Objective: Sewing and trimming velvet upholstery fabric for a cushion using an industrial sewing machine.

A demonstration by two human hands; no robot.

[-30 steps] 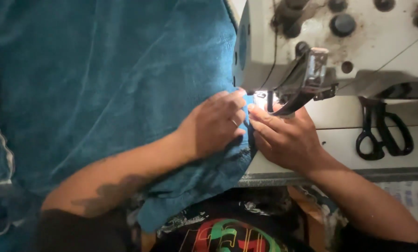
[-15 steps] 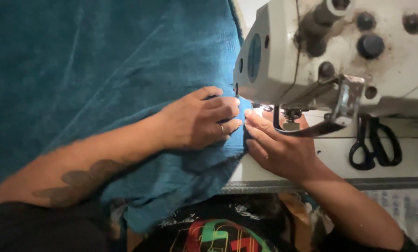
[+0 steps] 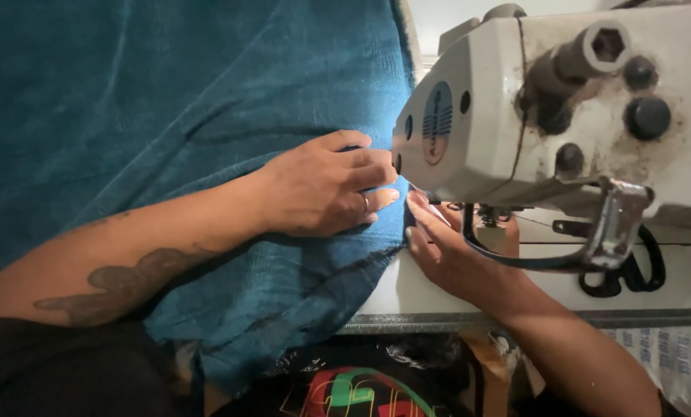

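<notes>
Most of what we see is teal fabric [image 3: 168, 116], spreading leftward from the white sewing machine [image 3: 562, 116], its edge pressed flat under our left hand [image 3: 322, 193], and pinched by our right hand [image 3: 453, 251].

- Left hand [image 3: 322, 189]: bare, ring on one finger, nails kept short.
- Left forearm [image 3: 129, 266]: bare, dark blotchy tattoo along it (design unclear), fainter marks higher up near the wrist side.
- Left sleeve [image 3: 60, 371]: black, short, ends above the elbow.
- Right hand [image 3: 453, 251]: bare, longer pale nails.
- Right forearm [image 3: 577, 355]: bare, unmarked.
- Shirt [image 3: 361, 390]: black, red, green and yellow print on the front.
</notes>
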